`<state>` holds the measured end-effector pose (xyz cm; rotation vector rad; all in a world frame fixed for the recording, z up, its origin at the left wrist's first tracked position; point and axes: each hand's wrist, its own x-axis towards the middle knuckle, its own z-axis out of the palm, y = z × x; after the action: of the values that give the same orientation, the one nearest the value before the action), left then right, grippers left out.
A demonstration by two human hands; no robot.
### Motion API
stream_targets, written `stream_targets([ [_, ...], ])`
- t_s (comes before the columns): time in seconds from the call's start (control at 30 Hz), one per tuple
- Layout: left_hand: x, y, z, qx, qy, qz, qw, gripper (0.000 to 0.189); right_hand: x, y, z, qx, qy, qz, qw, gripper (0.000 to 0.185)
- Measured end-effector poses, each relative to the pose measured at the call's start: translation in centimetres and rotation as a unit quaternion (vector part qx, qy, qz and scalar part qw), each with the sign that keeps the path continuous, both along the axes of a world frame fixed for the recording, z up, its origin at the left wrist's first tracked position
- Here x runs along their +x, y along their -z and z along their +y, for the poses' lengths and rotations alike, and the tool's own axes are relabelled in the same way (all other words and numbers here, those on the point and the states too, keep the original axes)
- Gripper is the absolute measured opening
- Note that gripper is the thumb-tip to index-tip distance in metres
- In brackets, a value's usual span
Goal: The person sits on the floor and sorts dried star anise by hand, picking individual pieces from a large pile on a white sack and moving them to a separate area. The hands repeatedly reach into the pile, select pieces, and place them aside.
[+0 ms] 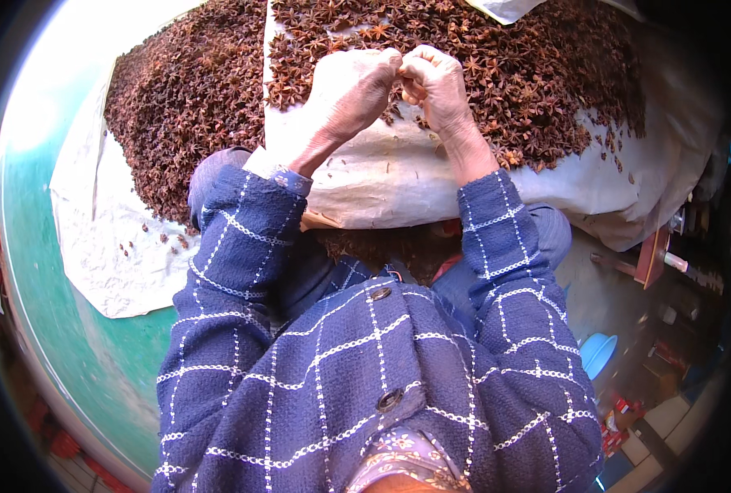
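My left hand and my right hand meet above a spread of dried star anise. Both have curled fingers, and their thumbs and fingertips come together at one spot. Whatever may be pinched there is too small and too covered to make out. Beneath the hands, the star anise lies on a pale woven plastic sheet, whose near part is mostly bare with a few scattered bits. To the left, a denser heap of star anise rests on another white sheet.
A green surface runs along the left side. My knees press close to the sheet's near edge. At lower right are a light blue plastic basin, a reddish wooden piece and red packets on the floor.
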<state>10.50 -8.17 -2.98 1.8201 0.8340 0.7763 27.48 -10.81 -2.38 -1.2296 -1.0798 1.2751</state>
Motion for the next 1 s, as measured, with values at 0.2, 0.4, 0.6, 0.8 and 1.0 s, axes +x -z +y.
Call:
stream_targets([
  [0.2, -5.7, -3.6, 2.7, 0.161, -0.139, 0.057, 0.976, 0.016, 1.0, -2.1, 3.7, 0.115, 0.019, -0.276, 0.954, 0.019],
  [0.4, -3.1, -6.7, -1.1, -0.139, 0.364, 0.265, 0.882, 0.027, 3.6, -1.5, 13.1, 0.189, -0.029, -0.661, 0.726, 0.04],
  [0.6, -3.2, -3.0, 1.9, -0.068, 0.102, 0.332, 0.935, 0.031, 1.0, 1.5, 5.5, 0.155, -0.079, -0.77, 0.614, 0.045],
  [0.8, -3.7, -0.6, 2.9, 0.163, -0.077, 0.312, 0.933, 0.049, -2.1, 1.2, -3.4, 0.196, -0.068, -0.689, 0.695, 0.047],
  [1.0, -3.9, 0.2, 1.2, 0.144, 0.004, 0.351, 0.925, 0.043, -0.1, 0.4, -5.8, 0.173, -0.102, -0.686, 0.699, 0.047],
])
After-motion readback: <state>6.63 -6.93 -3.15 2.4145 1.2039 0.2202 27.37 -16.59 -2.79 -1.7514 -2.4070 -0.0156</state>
